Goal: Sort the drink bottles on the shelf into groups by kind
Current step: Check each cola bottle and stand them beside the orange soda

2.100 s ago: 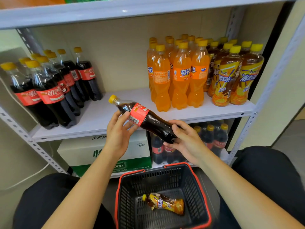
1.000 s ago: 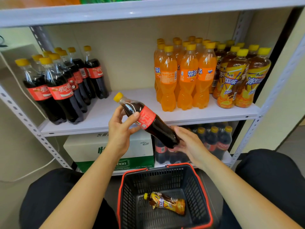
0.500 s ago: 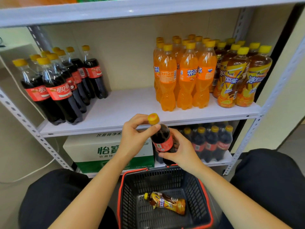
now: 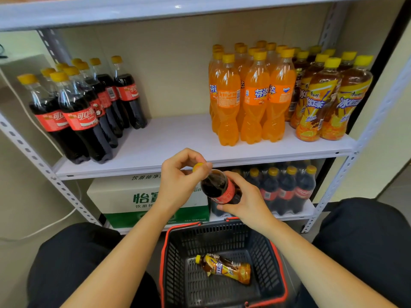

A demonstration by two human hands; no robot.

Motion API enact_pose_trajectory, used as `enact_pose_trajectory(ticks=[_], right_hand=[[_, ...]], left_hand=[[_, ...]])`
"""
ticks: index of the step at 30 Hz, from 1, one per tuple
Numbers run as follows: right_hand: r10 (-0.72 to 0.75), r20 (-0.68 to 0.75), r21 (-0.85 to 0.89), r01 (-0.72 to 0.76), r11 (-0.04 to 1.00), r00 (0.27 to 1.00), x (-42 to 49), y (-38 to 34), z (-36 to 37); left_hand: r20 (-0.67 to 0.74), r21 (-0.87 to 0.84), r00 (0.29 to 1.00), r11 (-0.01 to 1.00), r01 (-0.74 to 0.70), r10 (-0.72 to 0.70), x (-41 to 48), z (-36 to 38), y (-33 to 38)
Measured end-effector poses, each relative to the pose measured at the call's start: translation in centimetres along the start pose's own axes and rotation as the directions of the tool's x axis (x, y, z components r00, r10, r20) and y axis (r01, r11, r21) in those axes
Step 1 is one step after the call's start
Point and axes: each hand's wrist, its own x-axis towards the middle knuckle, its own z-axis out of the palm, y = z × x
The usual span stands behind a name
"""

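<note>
The head camera shows a dark plastic cola bottle with a red label [image 4: 219,187] held roughly upright in front of the white shelf board [image 4: 178,138], above a black plastic basket with a red rim [image 4: 278,263]. The left hand [image 4: 180,181] pinches its yellow cap [image 4: 198,167] with curled fingers. The right hand [image 4: 246,201] wraps round the labelled body. The bottle's base is hidden, so it may be resting on something. A yellow-labelled tea bottle [image 4: 224,267] lies in the basket.

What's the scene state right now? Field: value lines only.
left hand: pinches the cap of the held cola bottle
right hand: grips the held cola bottle's body
shelf, left: cola bottles, upright
shelf, right: orange soda bottles, iced tea bottles beside them
basket: loose tea bottle on its side
below shelf: lower cola bottles, water carton
</note>
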Motion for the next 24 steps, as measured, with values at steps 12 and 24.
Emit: enact_pose_trajectory(ticks=[12, 24], right_hand=[[0.018, 0.024, 0.205, -0.022, 0.978, 1.0, 0.1, -1.0, -0.5], [0.138, -0.06, 0.585, -0.077, 0.807, 0.989, 0.4, -3.0, -1.7]], left_hand=[[0.122, -0.285, 0.992, 0.957, 0.054, -0.02, 0.4, -0.9, 0.0], [0.294, -0.012, 0.955, 0.999, 0.034, -0.029, -0.1, -0.6, -1.5]])
